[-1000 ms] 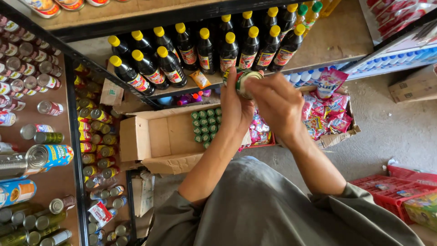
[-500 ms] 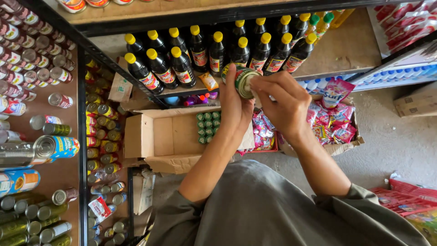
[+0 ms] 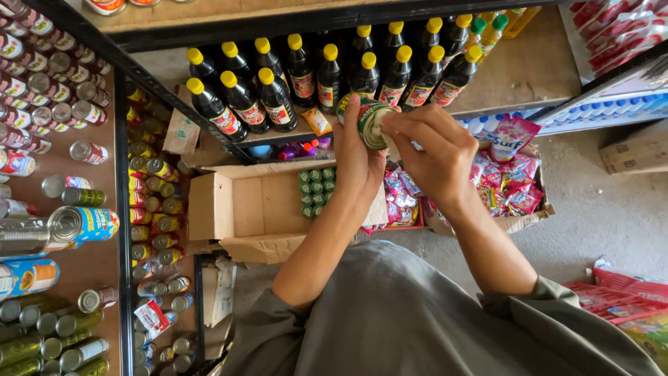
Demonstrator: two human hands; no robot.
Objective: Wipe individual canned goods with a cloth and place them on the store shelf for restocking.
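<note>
My left hand (image 3: 356, 157) grips a small green tin can (image 3: 365, 122), its metal end turned toward me. The fingertips of my right hand (image 3: 433, 153) press on that end of the can. Both hands are raised in front of a shelf of dark sauce bottles with yellow caps (image 3: 306, 76). Below them an open cardboard box (image 3: 240, 209) holds several green-topped cans (image 3: 317, 191) at its right side.
A rack at the left carries many tins and cans (image 3: 66, 223) lying on their sides. A box of colourful sachets (image 3: 504, 181) sits at the right on the concrete floor (image 3: 598, 216). Red packets (image 3: 626, 303) lie at lower right.
My hands with the can have shifted a little rightward, and the view has drifted so the shelf sits lower and more central. The right fingers stay on the can's end.
</note>
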